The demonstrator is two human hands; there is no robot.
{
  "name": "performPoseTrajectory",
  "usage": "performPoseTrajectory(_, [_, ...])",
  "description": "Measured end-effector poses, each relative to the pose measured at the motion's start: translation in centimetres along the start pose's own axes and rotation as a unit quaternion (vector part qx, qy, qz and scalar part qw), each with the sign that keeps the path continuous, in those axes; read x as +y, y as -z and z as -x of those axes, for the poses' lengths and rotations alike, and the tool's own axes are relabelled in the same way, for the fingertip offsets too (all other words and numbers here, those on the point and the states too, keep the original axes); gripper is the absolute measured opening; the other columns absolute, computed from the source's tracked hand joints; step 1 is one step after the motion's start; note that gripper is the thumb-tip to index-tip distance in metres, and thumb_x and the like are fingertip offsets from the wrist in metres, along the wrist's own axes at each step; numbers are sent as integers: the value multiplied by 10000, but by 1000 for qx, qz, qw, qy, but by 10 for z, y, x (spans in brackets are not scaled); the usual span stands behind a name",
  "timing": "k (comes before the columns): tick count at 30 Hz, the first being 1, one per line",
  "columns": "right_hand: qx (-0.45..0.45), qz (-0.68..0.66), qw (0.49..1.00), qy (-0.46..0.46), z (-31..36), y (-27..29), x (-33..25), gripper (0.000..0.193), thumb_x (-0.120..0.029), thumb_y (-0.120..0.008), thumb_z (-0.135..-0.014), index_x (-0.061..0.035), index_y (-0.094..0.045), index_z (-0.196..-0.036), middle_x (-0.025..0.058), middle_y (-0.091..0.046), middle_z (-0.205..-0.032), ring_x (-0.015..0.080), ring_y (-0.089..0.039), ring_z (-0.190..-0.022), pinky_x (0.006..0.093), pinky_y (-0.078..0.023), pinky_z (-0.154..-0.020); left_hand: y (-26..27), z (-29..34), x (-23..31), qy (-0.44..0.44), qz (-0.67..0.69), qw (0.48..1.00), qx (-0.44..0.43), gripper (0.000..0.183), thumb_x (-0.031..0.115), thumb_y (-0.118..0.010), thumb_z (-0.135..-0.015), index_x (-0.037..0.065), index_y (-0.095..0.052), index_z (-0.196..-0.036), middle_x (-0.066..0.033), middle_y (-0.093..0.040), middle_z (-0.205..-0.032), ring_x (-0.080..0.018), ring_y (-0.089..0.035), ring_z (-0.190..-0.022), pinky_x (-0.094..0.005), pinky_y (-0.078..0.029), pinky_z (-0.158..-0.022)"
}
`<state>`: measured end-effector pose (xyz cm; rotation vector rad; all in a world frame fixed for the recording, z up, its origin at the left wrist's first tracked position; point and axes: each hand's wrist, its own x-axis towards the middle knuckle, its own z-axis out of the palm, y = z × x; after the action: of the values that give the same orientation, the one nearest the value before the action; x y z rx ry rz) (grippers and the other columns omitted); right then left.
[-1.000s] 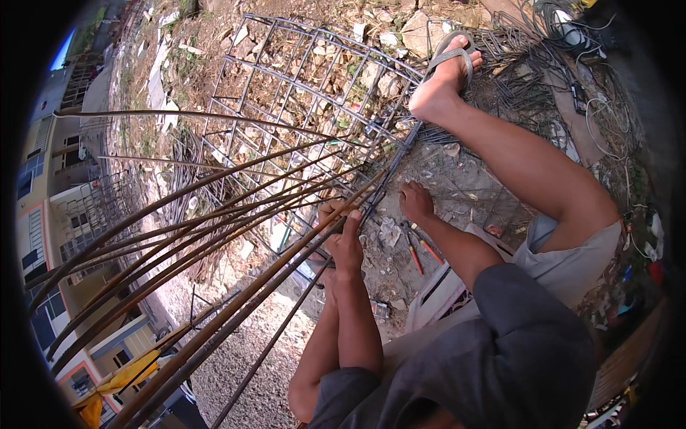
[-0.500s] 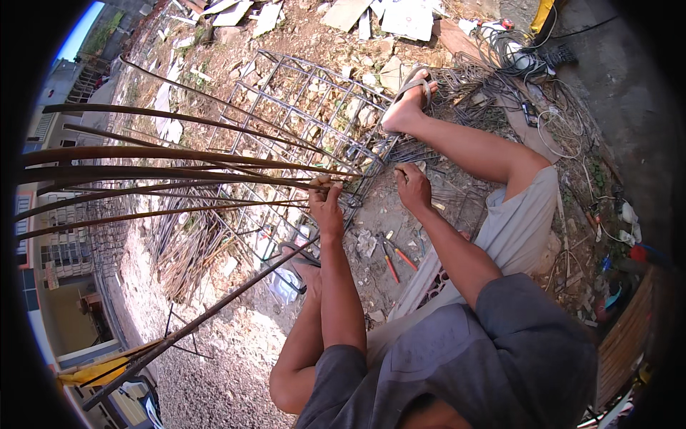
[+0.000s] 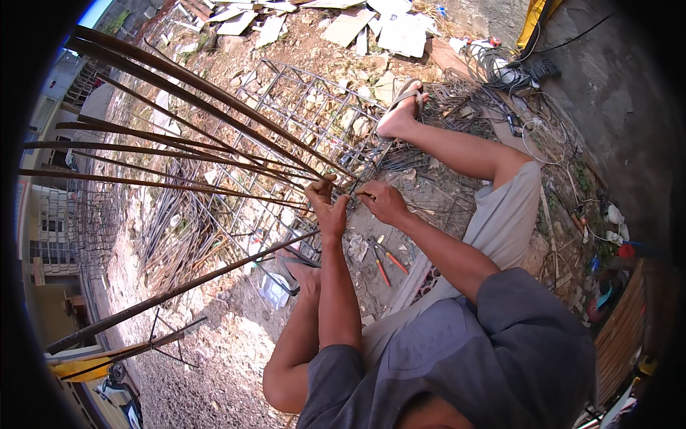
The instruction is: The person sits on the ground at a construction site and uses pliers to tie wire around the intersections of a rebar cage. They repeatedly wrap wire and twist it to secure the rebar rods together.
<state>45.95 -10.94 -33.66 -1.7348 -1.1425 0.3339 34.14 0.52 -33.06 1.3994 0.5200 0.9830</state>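
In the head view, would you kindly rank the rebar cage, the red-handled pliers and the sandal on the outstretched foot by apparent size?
1. Rebar cage, by far the largest.
2. Sandal on the outstretched foot.
3. Red-handled pliers, slightly smaller; they lie nearer the camera than the sandal, so these last two are unsure.

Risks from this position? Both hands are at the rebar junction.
1. The left hand and right hand are bare where the long rusty steel bars converge; cuts or pinches seem likely.
2. The bars' free ends fan out unsupported, so they could spring or swing.
3. The foot in an open sandal rests on the grey steel rebar cage, which leaves toes exposed.
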Motion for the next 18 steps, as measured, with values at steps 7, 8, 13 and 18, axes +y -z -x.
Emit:
performPoseTrajectory(7, [74,-24,997,18,3,-14,-2,111,-140,-678,-862,-57,-708,-931,126,-674,-875,344,-644,-859,428,-523,-753,-3,6,11,-10,-73,997,-31,281,33,-699,-893,15,-596,-1153,-83,-502,-1325,-181,-536,-1164,-299,-506,-907])
performPoseTrajectory(8, [87,-33,996,16,3,-12,-2,104,-130,-678,-861,-58,-707,-930,124,-674,-873,342,-644,-857,428,-523,-754,-4,6,11,-1,-70,997,-24,294,34,-707,-885,21,-599,-1159,-88,-502,-1328,-184,-537,-1169,-300,-504,-912])
performPoseTrajectory(13, [115,-53,991,45,-1,-7,3,111,-117,-684,-856,-69,-702,-956,118,-680,-889,334,-647,-870,421,-523,-773,-8,4,18,-41,-221,973,-56,205,65,-751,-844,19,-685,-1033,-135,-535,-1277,-263,-522,-1214,-354,-430,-985])
performPoseTrajectory(18, [58,-90,994,31,0,-16,4,210,-83,-694,-832,-31,-674,-1035,143,-675,-983,342,-637,-959,412,-512,-849,-3,1,15,-9,-216,975,-55,89,63,-734,-850,6,-702,-909,-153,-558,-1235,-290,-513,-1214,-376,-390,-1004])
